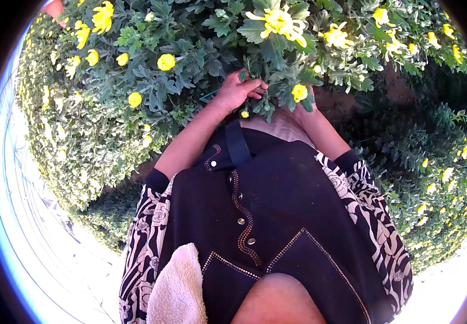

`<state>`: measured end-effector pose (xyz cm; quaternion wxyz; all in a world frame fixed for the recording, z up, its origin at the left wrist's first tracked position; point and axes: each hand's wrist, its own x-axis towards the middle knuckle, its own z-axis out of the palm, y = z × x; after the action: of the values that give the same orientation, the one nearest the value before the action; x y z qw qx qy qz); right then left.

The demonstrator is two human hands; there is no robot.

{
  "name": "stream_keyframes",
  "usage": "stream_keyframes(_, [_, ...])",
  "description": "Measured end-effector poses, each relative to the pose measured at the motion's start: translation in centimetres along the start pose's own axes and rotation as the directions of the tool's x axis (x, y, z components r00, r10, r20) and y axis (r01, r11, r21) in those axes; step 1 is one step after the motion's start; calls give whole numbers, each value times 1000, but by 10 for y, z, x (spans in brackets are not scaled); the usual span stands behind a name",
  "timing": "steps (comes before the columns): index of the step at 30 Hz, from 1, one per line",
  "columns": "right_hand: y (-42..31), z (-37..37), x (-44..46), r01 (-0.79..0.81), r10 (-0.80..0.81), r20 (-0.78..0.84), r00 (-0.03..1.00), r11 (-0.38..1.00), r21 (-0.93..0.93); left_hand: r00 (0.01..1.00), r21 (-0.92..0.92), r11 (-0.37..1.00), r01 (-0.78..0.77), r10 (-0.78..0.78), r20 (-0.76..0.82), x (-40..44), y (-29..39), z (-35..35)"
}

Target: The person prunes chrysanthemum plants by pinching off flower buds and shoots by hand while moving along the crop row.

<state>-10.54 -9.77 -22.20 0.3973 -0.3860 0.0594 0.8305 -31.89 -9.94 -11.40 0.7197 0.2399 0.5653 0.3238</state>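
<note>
Presumably for easy reach, the left hand [238, 92] curls in among leaves [273, 52], the right hand [301, 111] behind a flower [299, 93]; whether either grip pinches anything, I cannot tell.

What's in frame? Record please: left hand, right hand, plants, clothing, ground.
left hand: left hand among green leaves, grip unclear
right hand: right hand partly hidden behind a yellow bloom
plants: leafy bushes with yellow flowers
clothing: dark vest, black-and-white patterned sleeves
ground: brown soil, partly shaded
</note>
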Motion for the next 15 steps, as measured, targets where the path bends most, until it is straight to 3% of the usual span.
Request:
stream_keyframes(2, [24, -55, 45, 24, -42, -161, 986, 993, -112, 999, 28, 1000, 11, -10, -30, 0, -1, 2])
stream_keyframes(3, [17, -81, 60, -77, 1, -214, 977, 935, -345, 998, 50, 998, 26, -22, -62, 0, -2, 2])
stream_keyframes(4, [9, -107, 74, -189, 44, -266, 963, 815, -547, 996, 59, 998, -8, 13, -84, -3, 2, 5])
stream_keyframes(6, [-15, -71, 44, -502, 74, -503, 861, 284, -817, 997, 45, 998, 44, -41, -70, -5, 6, 5])
stream_keyframes(7, [-20, -62, 27, -493, 69, -496, 866, 291, -820, 994, 27, 995, 98, -97, -59, -4, 9, 5])
stream_keyframes(8, [-22, -56, 16, -128, -210, -125, 970, -1, -992, 983, 34, 992, 118, -112, -144, -2, 6, 6])
stream_keyframes(9, [-26, -49, 0, 190, -336, 322, 885, -371, -909, 984, 37, 992, 118, -111, -141, 0, 4, 4])
stream_keyframes(10, [-37, -9, -25, 244, -325, 210, 922, 68, -967, 971, 116, 979, 165, -142, -190, 3, 3, 1])
stream_keyframes(11, [-42, 20, -42, 334, -395, 215, 893, 262, -906, 957, 192, 958, 215, -166, -239, 6, 3, 1])
stream_keyframes(12, [-52, 50, -60, 484, -463, 320, 827, 295, -824, 952, 225, 955, 194, -128, -278, 6, 6, 7])
stream_keyframes(13, [-61, 67, -69, 491, -451, 304, 839, 387, -781, 954, 231, 953, 193, -127, -273, 6, 9, 10])
stream_keyframes(15, [-70, 83, -62, 634, -486, 439, 756, 375, -677, 980, 347, 936, 53, 17, -196, 2, 18, 16])
